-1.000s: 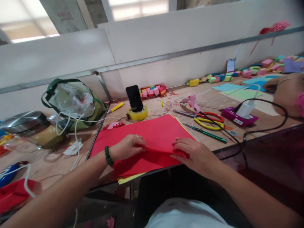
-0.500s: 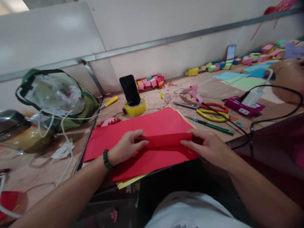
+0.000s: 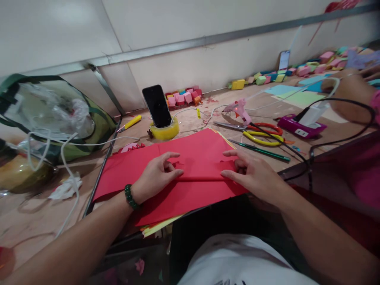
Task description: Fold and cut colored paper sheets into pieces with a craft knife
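A folded piece of red paper (image 3: 200, 170) lies over larger red sheets (image 3: 190, 200), its folded edge toward me. My left hand (image 3: 158, 172), with a dark green bead bracelet (image 3: 130, 196) at the wrist, grips its left end, thumb along the fold and fingers curled behind. At the right end, my right hand (image 3: 251, 172) holds it the same way. Both index fingers are lifted off the paper. Yellow sheets (image 3: 163, 226) stick out beneath the red stack, which overhangs the table's front edge. The other fingertips are partly hidden.
Behind the stack stand a phone (image 3: 156, 106) in a yellow tape roll (image 3: 164, 130) and a pink glue gun (image 3: 239, 111). Scissors (image 3: 264, 136), a green pen (image 3: 261, 152) and a purple power strip (image 3: 301, 126) lie right. A co-worker's arm (image 3: 344, 99) is at far right.
The folded red paper has come down from a raised, tilted position to lie flatter on the stack. My index fingers have lifted away from it. The view has shifted slightly right.
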